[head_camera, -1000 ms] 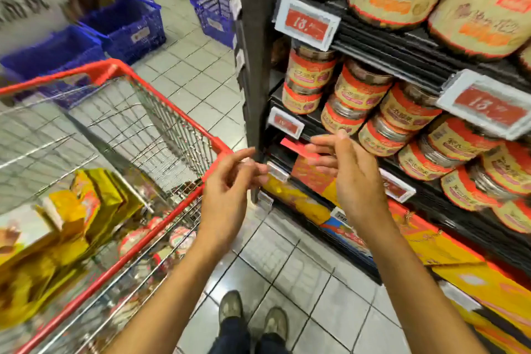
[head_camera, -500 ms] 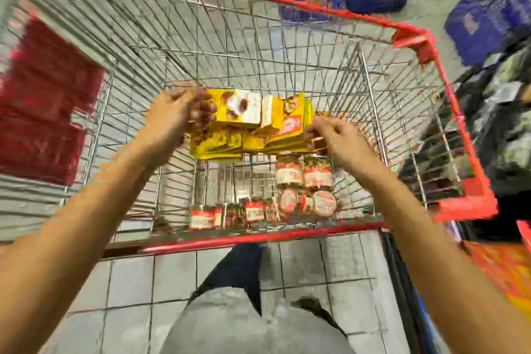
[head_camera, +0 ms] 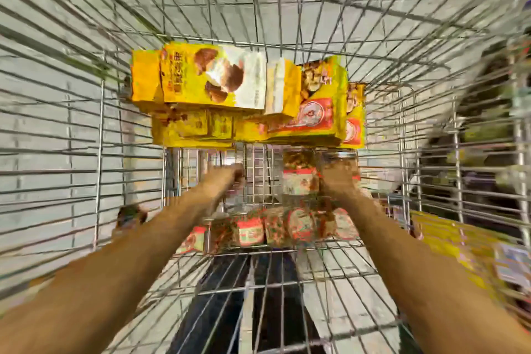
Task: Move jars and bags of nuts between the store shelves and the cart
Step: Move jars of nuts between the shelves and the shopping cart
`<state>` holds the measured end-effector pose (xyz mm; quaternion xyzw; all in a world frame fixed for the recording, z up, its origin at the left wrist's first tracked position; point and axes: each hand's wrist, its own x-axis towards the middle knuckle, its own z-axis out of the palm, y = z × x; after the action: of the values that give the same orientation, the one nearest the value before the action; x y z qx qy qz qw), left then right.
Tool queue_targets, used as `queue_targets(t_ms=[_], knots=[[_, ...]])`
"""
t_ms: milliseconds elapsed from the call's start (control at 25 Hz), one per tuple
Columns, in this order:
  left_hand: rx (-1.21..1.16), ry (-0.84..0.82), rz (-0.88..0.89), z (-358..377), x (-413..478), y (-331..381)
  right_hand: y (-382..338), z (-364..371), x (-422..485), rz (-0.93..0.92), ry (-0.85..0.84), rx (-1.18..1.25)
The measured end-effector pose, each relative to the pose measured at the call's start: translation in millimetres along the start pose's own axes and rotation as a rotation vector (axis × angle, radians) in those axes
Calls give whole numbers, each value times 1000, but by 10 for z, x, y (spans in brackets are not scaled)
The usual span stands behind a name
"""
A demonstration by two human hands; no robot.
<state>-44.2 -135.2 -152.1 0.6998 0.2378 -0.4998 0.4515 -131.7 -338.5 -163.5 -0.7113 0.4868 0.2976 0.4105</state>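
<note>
I look down into the wire cart [head_camera: 86, 169]. Yellow bags of nuts [head_camera: 218, 80] lie stacked at its far end. Two jars of nuts stand upright below them, the left jar [head_camera: 300, 181] bare and the right jar [head_camera: 344, 156] showing only its top. My right hand [head_camera: 339, 181] wraps round that right jar, though the view is blurred. My left hand [head_camera: 230, 178] reaches down to the bare cart floor left of the jars; its fingers are too blurred to read. Several red-labelled jars [head_camera: 250, 231] lie in a row along the near edge.
Through the cart's right wall I see yellow packages on a low shelf [head_camera: 459, 241]. Grey floor tiles show through the left wall [head_camera: 43, 112]. My dark trouser legs [head_camera: 230, 302] are below the near wall.
Both hands have left the yellow bags and dropped lower to the standing jars. My head has moved closer into the cart.
</note>
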Motion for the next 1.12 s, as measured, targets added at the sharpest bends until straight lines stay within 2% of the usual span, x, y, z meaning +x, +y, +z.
queue_targets(t_ms=[80,240,320,400,440,480,520,600,640,680,760,880,920,1000,1120], knots=[[-68,2,-29,290,363,-129,7,181,288,22,23,-32],[-234,-78,-109,875,857,-308,94,385,553,34,224,-147],[-303,-75,-111,1071,943,-302,168,369,595,45,188,61],[-421,14,-92,1101,1003,-336,173,318,606,123,-92,519],[-444,50,-85,1053,1026,-395,153,275,601,153,-175,697],[-398,44,-94,977,1022,-453,155,223,629,143,-123,771],[-291,31,-114,925,1004,-499,168,145,656,103,2,741],[-148,77,-129,886,980,-561,260,-31,645,9,408,432],[-206,119,-86,897,1011,-564,351,-81,634,-29,560,211],[-292,161,-42,924,1046,-561,461,-106,622,-75,607,23],[-368,214,-5,967,1115,-532,640,-43,657,-93,479,-180],[-299,250,17,965,1180,-609,672,86,846,-70,269,-353],[-266,265,31,961,1201,-623,642,139,909,-114,198,-316],[-173,286,61,916,1240,-587,536,313,933,-166,68,-91],[-68,248,65,671,1258,-542,442,525,871,-167,79,175]])
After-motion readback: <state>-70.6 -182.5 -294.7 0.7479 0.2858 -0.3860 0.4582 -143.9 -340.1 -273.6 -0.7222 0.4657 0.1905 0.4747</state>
